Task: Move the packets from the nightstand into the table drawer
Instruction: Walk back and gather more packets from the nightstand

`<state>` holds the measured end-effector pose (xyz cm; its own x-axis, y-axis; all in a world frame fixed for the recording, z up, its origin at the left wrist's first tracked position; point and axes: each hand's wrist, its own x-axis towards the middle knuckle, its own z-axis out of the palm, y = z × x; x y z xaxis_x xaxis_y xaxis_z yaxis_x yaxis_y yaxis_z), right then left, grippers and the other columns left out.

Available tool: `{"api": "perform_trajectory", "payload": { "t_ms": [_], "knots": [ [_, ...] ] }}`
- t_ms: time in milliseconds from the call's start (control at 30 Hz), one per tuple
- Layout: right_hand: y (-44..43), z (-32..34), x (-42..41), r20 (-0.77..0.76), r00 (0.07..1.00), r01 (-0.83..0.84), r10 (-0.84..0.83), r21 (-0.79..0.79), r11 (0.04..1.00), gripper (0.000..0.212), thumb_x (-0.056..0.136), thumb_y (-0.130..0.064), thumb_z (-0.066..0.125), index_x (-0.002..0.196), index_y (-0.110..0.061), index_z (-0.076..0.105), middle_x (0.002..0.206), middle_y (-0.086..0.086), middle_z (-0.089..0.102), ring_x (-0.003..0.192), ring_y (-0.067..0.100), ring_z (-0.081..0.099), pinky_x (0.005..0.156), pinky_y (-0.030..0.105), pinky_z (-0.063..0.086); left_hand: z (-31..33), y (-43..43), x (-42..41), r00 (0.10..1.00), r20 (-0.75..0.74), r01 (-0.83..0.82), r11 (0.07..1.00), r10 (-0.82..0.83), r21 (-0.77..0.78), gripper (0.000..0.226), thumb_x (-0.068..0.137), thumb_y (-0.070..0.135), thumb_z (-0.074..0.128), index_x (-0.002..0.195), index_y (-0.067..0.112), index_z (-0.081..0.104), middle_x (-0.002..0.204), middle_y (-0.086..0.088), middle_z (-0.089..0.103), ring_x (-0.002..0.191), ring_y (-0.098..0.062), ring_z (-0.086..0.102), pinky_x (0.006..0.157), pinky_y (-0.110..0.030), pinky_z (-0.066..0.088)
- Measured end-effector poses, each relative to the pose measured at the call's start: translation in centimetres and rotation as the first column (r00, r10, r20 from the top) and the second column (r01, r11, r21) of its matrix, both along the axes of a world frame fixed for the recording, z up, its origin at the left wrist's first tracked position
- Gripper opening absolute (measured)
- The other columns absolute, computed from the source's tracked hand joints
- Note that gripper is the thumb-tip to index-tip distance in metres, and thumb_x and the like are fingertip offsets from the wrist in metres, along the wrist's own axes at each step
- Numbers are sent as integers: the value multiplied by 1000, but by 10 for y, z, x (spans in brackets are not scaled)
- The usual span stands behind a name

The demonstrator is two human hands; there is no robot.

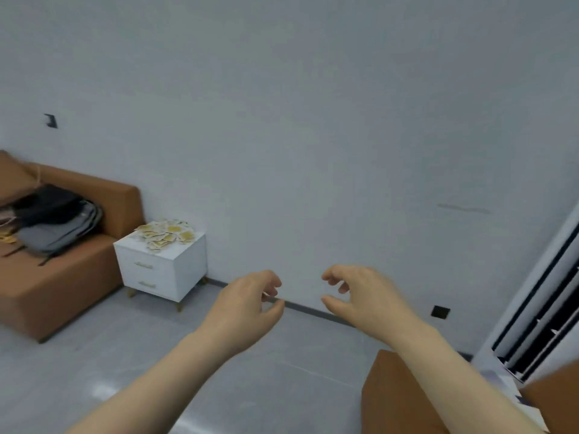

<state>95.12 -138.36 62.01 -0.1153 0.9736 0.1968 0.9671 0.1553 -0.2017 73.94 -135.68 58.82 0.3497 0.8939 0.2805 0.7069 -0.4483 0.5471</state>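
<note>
A heap of several yellow and white packets (166, 233) lies on top of a small white nightstand (163, 267) with two drawers, standing against the wall at the left. My left hand (247, 305) and my right hand (363, 296) hover in mid-air in the centre of the view, well to the right of the nightstand. Both have loosely curled fingers and hold nothing. No table drawer shows in this view.
A brown sofa (62, 277) with dark and grey bags (53, 223) stands left of the nightstand. A brown piece of furniture (394, 399) sits at the lower right under my right arm. A white unit with dark slats (545, 311) lines the right edge. Grey floor lies between.
</note>
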Motion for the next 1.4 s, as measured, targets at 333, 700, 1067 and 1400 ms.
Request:
{"api": "perform_trajectory", "payload": {
  "t_ms": [333, 700, 1067, 1400],
  "knots": [
    [196, -12, -90, -31, 982, -186, 185, -18, 982, 35, 86, -45, 57, 119, -34, 56, 111, -18, 61, 95, 3, 58, 82, 25, 45, -16, 157, -84, 983, 13, -181, 983, 182, -34, 23, 86, 34, 58, 108, 29, 58, 97, 17, 62, 91, -1, 58, 83, -26, 51],
    [381, -26, -174, -65, 960, -277, 272, -89, 957, 35, 86, -44, 57, 120, -34, 56, 112, -19, 61, 95, 3, 58, 85, 26, 47, -28, 320, -171, 957, 23, -287, 953, 291, -100, 22, 87, 34, 58, 109, 33, 55, 98, 18, 61, 91, -1, 58, 79, -20, 49],
    [584, -59, -211, -126, 920, -387, 372, -133, 912, 36, 85, -44, 56, 120, -34, 57, 112, -19, 61, 94, 1, 58, 84, 23, 46, -60, 497, -206, 906, -12, -420, 897, 423, -141, 22, 84, 36, 59, 106, 35, 55, 94, 20, 61, 88, 1, 58, 80, -24, 51],
    [735, -93, -278, -123, 896, -444, 427, -218, 869, 37, 84, -41, 56, 120, -33, 58, 111, -18, 62, 93, 1, 58, 81, 22, 46, -86, 624, -274, 858, -43, -510, 839, 512, -191, 23, 85, 35, 59, 107, 33, 56, 95, 20, 61, 88, 0, 58, 79, -23, 50]
  ]
}}
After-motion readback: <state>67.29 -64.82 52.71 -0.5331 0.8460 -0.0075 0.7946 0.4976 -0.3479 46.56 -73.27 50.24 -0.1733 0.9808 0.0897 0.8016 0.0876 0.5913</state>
